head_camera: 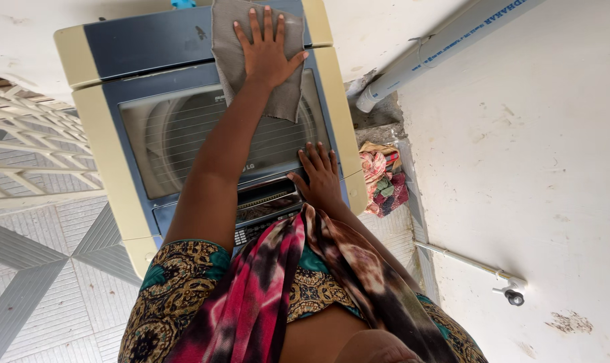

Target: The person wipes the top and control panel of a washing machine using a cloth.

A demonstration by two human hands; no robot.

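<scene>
Two hands on a washing machine lid

One hand, the left (268, 50), lies flat with fingers spread on a grey cloth (232, 57) at the far end of the washing machine (117, 114). The cloth hangs lengthwise toward the person. The right hand (320, 176) (fingers loosely spread, holding nothing) rests by the control panel (265, 205).

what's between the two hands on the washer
In the head view, the washer's clear lid and the grey cloth's lower edge lie between the left hand and right hand.
</scene>
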